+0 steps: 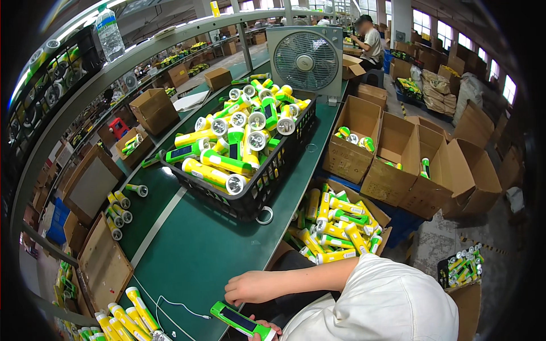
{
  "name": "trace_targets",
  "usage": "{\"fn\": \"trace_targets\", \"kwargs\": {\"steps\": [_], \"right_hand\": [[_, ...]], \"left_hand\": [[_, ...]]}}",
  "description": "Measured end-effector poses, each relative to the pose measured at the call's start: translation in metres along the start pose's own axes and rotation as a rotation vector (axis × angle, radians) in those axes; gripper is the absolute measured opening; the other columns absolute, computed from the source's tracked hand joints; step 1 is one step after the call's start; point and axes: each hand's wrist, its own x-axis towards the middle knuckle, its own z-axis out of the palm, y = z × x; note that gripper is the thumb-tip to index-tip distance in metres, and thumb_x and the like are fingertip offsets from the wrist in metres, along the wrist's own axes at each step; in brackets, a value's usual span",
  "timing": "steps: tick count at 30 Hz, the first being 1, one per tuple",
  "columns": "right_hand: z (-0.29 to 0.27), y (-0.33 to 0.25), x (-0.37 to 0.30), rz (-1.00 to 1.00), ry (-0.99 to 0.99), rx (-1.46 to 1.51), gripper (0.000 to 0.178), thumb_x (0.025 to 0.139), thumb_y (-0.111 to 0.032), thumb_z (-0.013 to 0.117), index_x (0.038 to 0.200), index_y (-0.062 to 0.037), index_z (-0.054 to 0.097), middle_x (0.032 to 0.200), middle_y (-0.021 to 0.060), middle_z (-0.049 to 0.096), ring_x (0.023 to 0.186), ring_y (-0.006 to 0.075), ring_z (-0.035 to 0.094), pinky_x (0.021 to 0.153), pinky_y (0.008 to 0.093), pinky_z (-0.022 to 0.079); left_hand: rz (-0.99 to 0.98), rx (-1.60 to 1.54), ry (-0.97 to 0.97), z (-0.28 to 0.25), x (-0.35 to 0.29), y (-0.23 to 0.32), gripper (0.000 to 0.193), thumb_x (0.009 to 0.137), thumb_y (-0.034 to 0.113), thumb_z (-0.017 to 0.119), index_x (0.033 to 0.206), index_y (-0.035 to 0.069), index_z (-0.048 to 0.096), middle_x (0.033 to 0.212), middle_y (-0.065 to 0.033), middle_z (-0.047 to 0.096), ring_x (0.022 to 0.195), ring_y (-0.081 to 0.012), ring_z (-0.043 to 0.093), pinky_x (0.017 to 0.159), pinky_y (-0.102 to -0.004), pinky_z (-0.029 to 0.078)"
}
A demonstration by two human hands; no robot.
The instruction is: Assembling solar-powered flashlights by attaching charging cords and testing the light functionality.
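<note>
My left hand [269,327], mostly cut off by the lower edge, is closed around one end of a green flashlight [243,323] with a dark solar panel facing up. Just above it, my right hand [250,287] is held over the edge of the green table, its fingers curled inward. Whether anything sits in those fingers is hidden. A thin white cable [181,304] lies on the table, its plug end close to the flashlight's far tip.
A black crate [250,206] heaped with yellow and green flashlights stands on the green table [199,241]. Beyond it is a box fan [306,59]. Several flashlights lie at lower left [136,307]. At right are a filled carton [382,219] and open cartons [392,184]. A person [371,42] sits far off.
</note>
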Motion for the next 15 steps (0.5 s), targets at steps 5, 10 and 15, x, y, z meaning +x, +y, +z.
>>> {"fn": "trace_targets", "kwargs": {"steps": [5,10,15], "right_hand": [[0.000,0.002,-0.002,-0.026,0.033,-0.006,0.008,0.077,-0.005,0.063,0.084,-0.0037,0.058,0.077,0.0087,0.055,0.081,0.0275,0.056,0.068,0.0381,0.046],[-0.001,0.001,-0.001,-0.046,0.047,-0.013,0.010,0.077,-0.005,0.063,0.086,-0.0045,0.060,0.076,0.0076,0.055,0.080,0.0256,0.055,0.068,0.0375,0.046],[-0.002,0.008,-0.002,-0.034,0.059,-0.094,0.009,0.078,-0.007,0.062,0.087,-0.0053,0.060,0.076,0.0066,0.055,0.080,0.0251,0.055,0.067,0.0371,0.046]], "left_hand": [[0.002,0.007,0.019,-0.005,0.001,-0.003,0.061,0.090,0.035,0.055,0.135,0.004,0.030,0.101,-0.0104,0.055,0.077,-0.0218,0.055,0.067,-0.0336,0.046],[-0.043,-0.037,0.078,0.008,0.005,0.002,0.057,0.092,0.044,0.045,0.133,0.007,0.033,0.095,-0.0104,0.057,0.072,-0.0233,0.054,0.062,-0.0349,0.046],[-0.046,-0.054,0.138,0.028,0.009,0.008,0.055,0.091,0.051,0.043,0.128,0.011,0.040,0.085,-0.0084,0.056,0.067,-0.0231,0.054,0.057,-0.0365,0.045]]}}
